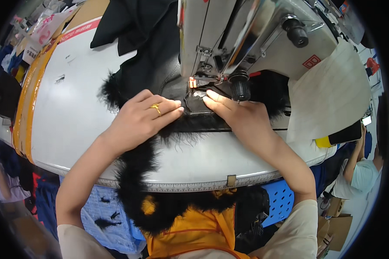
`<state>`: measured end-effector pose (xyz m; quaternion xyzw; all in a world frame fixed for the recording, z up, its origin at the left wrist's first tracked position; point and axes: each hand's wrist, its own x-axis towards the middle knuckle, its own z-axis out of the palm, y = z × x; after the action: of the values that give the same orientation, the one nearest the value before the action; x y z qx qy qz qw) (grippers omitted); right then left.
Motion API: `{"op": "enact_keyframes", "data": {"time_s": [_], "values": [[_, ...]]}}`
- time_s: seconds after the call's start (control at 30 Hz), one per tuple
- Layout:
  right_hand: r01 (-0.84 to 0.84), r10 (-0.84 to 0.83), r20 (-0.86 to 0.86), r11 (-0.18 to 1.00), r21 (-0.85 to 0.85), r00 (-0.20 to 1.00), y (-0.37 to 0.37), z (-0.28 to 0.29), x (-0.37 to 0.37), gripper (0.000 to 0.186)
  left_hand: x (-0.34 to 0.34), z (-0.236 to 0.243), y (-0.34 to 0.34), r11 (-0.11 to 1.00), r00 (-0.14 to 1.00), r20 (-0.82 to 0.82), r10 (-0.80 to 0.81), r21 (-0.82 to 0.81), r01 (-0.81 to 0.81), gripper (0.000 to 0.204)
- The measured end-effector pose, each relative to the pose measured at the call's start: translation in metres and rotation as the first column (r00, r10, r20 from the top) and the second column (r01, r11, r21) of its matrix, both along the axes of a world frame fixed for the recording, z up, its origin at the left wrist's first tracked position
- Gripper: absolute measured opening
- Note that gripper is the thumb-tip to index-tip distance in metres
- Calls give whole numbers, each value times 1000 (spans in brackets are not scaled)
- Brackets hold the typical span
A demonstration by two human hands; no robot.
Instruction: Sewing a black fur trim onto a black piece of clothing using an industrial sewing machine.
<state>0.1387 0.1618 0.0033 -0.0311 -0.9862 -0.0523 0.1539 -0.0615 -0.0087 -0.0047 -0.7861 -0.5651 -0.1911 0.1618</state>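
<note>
Black fabric with fluffy black fur trim lies under the sewing machine, and the trim hangs over the table's front edge. My left hand, wearing a gold ring, is left of the presser foot. Its fingers are together on the fabric's edge; the thumb is hidden. Close to the foot on the right, my right hand presses its fingertips onto the same piece, fingers closed. A dark seam or zip-like strip runs between my two hands. What lies under the palms cannot be seen.
A ruler tape runs along the front edge of the white table. Pale cloth hangs at the right of the machine. Below are an orange apron and a blue perforated basket. Other people sit at both sides.
</note>
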Motion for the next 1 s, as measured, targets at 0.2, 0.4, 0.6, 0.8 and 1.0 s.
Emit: {"op": "enact_keyframes", "data": {"time_s": [0.2,0.4,0.6,0.8,1.0], "values": [[44,-45,51,999,20,998,2,4,3,51,-9,2,-5,1000,999,47,11,0,-11,24],[134,-124,-100,986,103,987,28,-13,12,23,-21,-5,34,995,995,15,-94,-41,95,25],[90,-73,-258,994,54,963,27,-10,1,12,-29,-7,40,997,997,21,-77,2,77,21],[135,-95,-236,978,159,967,31,-12,0,14,-23,-9,44,995,998,45,-54,84,50,16],[123,-93,-224,985,124,970,37,-20,-3,19,-24,-6,40,999,1000,7,14,-44,-13,22]]}}
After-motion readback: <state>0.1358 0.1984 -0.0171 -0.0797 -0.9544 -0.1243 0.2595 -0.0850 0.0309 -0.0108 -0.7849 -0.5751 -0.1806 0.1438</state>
